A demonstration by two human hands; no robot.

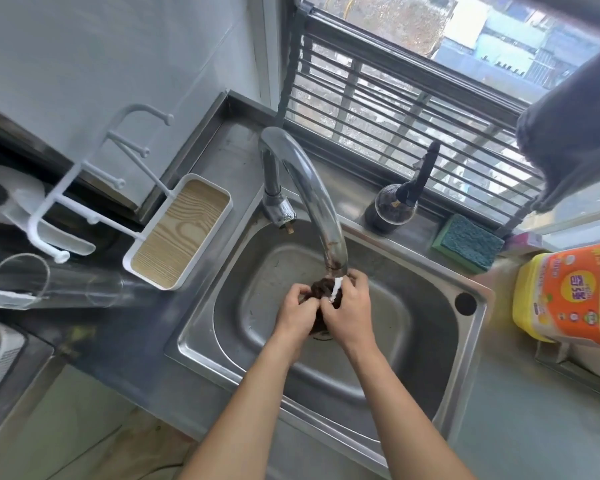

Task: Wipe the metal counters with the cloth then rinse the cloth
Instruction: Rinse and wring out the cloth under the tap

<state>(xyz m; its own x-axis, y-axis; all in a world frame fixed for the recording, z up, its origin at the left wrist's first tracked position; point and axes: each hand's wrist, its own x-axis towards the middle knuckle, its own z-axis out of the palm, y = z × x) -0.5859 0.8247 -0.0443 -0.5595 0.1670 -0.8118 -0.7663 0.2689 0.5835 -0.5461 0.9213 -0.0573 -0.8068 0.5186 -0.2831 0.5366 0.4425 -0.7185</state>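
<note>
Dark brown wet cloth (pixel 318 292), one, bunched into a wad with no clear long axis, held over the stainless steel sink basin (pixel 388 372) directly beneath the curved chrome faucet spout (pixel 312 192). One stream of white running water (pixel 336 287) falls onto it. Left hand (pixel 297 313), fingers curled round the cloth's left side; right hand (pixel 349 315), fingers clenched on its right side, the two hands touching. On the counter ledge: one green-and-blue sponge (pixel 470 245), one dark round bottle (pixel 392 206), one yellow detergent jug (pixel 568 296).
</note>
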